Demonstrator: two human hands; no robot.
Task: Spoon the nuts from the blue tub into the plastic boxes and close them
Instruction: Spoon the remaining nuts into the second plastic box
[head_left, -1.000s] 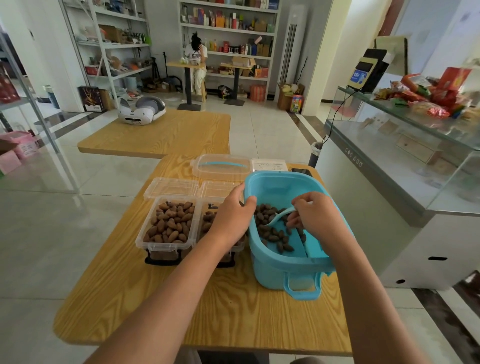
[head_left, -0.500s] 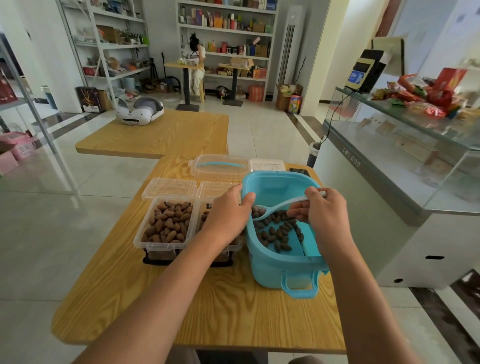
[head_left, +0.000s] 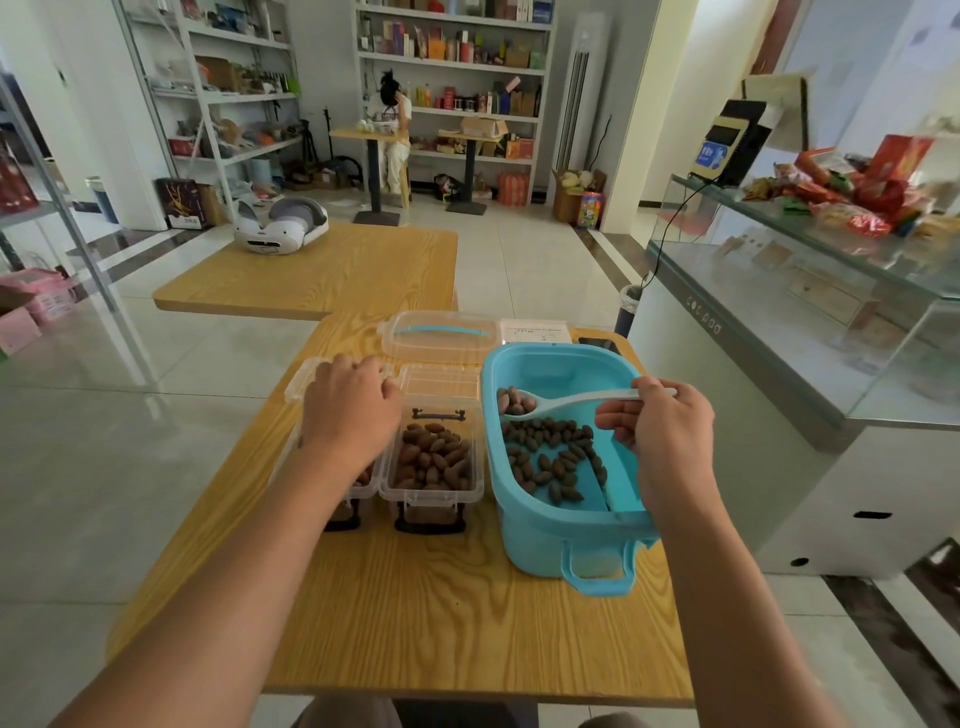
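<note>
- Nearest to me, the wooden tabletop (head_left: 415, 623) carries everything, with both my forearms reaching over it.
- The blue tub (head_left: 566, 540) stands on the right, with loose nuts (head_left: 550, 452) scattered over its floor. The tub looks like rigid plastic, so I judge it will stay put under light scooping.
- My right hand (head_left: 670, 431) pinches the handle end of the white spoon (head_left: 571, 402) between thumb and fingers. The bowl of the spoon holds a few nuts above the tub's left side. The nuts are small, hard and smooth, so I expect them to roll off if the spoon tips; I would keep it level and hold it well back on the handle.
- Left of the tub, touching it or nearly so, is the right plastic box (head_left: 431, 462), open and about full of nuts, its hinged lid (head_left: 441, 382) laid back.
- My left hand (head_left: 353, 405) hovers over the left plastic box (head_left: 358, 480), fingers curled at that box's folded-back lid; whether they grip it I cannot tell. These thin clear lids look light and flexible, best taken at the edge.
- Further back lies a large clear lid (head_left: 436, 335) with a blue handle.
</note>
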